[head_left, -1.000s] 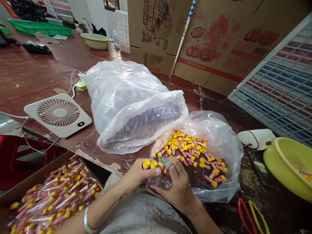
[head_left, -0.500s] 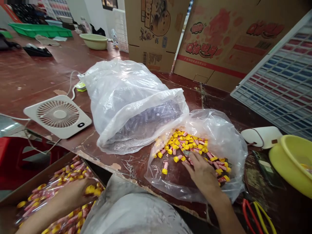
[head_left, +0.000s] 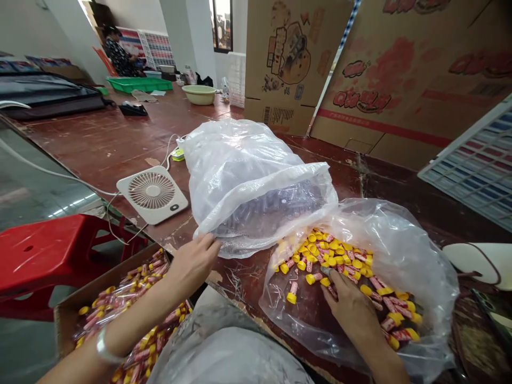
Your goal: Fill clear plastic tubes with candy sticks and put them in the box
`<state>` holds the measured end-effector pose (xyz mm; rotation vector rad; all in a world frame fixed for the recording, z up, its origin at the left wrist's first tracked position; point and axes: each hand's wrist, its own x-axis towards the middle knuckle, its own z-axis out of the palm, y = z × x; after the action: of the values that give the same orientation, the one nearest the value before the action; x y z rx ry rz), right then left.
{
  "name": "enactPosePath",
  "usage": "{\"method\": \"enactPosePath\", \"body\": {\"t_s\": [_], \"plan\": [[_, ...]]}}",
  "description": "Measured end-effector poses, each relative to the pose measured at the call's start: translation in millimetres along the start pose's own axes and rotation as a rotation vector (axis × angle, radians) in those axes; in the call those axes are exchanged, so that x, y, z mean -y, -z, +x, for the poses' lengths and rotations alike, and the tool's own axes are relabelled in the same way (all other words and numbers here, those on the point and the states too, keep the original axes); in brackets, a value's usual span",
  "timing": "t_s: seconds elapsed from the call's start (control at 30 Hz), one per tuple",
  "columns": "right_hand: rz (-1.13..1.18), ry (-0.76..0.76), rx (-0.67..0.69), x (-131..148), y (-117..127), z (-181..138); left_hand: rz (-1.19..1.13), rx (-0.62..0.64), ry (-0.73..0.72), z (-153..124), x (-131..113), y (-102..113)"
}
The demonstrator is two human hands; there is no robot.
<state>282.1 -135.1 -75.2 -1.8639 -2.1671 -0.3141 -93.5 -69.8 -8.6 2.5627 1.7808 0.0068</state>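
Note:
My right hand (head_left: 351,309) lies inside an open clear plastic bag (head_left: 404,240), palm down with fingers spread over a heap of small yellow-capped tubes (head_left: 340,258). My left hand (head_left: 192,262), a silver bangle on its wrist, reaches with loose open fingers to the mouth of a larger clear bag (head_left: 248,170) filled with dark clear tubes; nothing shows in it. Below it, a cardboard box (head_left: 68,314) holds packed red and yellow tubes.
A white desk fan (head_left: 152,193) with cable lies on the red-brown table (head_left: 100,144). Big cardboard cartons (head_left: 400,69) and a gridded white tray (head_left: 476,160) stand behind. A red stool (head_left: 44,250) is at left. Far back are a bowl (head_left: 199,94), green tray and another person (head_left: 118,53).
My left hand has left the box of packed tubes and come up to the larger bag's mouth. The view swung left and up; my right hand stays in the small bag.

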Motion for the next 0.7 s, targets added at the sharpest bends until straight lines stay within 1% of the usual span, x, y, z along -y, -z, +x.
{"method": "enactPosePath", "body": {"t_s": [0.03, 0.1, 0.17, 0.2, 0.27, 0.33, 0.37, 0.4, 0.43, 0.47, 0.5, 0.53, 0.6, 0.67, 0.7], "plan": [[0.008, -0.010, -0.031, 1.2, 2.2, -0.4, 0.042, 0.001, 0.005, 16.8, -8.6, 0.9], [0.049, -0.034, -0.095, 3.0, 8.3, -1.9, 0.090, 0.011, 0.032, 46.2, -18.9, -4.0], [0.132, -0.063, -0.131, 4.2, 15.9, -4.1, 0.099, 0.009, 0.043, 66.1, -21.1, -11.6], [0.189, -0.080, -0.135, 5.0, 20.0, -5.1, 0.096, 0.006, 0.038, 71.5, -19.9, -14.5], [0.325, -0.136, -0.128, 9.3, 27.6, -6.2, 0.095, 0.006, 0.020, 72.8, -14.7, -16.4], [0.502, -0.214, -0.133, 19.0, 33.4, -4.9, 0.061, -0.002, 0.003, 63.3, -9.4, -13.8], [0.613, -0.248, -0.145, 26.2, 35.3, -3.1, -0.007, -0.017, 0.004, 55.9, -8.3, -11.7], [0.734, -0.275, -0.160, 34.8, 36.5, -0.5, -0.125, -0.028, 0.011, 47.4, -8.8, -9.7], [0.855, -0.291, -0.176, 44.5, 37.2, 2.9, -0.301, -0.030, 0.022, 38.6, -11.5, -8.2], [0.963, -0.292, -0.196, 54.7, 37.6, 7.0, -0.527, -0.019, 0.031, 29.9, -16.3, -7.4], [1.046, -0.282, -0.214, 65.0, 37.7, 11.6, -0.780, 0.017, 0.038, 21.6, -23.3, -7.3], [1.097, -0.266, -0.228, 74.6, 37.7, 16.3, -1.032, 0.086, 0.044, 14.2, -31.8, -7.8], [1.117, -0.214, -0.239, 90.1, 38.0, 24.8, -1.471, 0.275, 0.072, 2.2, -51.6, -10.1], [1.079, -0.161, -0.246, 98.4, 38.8, 30.0, -1.760, 0.432, 0.132, -6.1, -70.3, -12.9], [1.056, -0.147, -0.245, 99.8, 39.4, 31.0, -1.852, 0.474, 0.165, -9.0, -78.1, -14.4]]}}
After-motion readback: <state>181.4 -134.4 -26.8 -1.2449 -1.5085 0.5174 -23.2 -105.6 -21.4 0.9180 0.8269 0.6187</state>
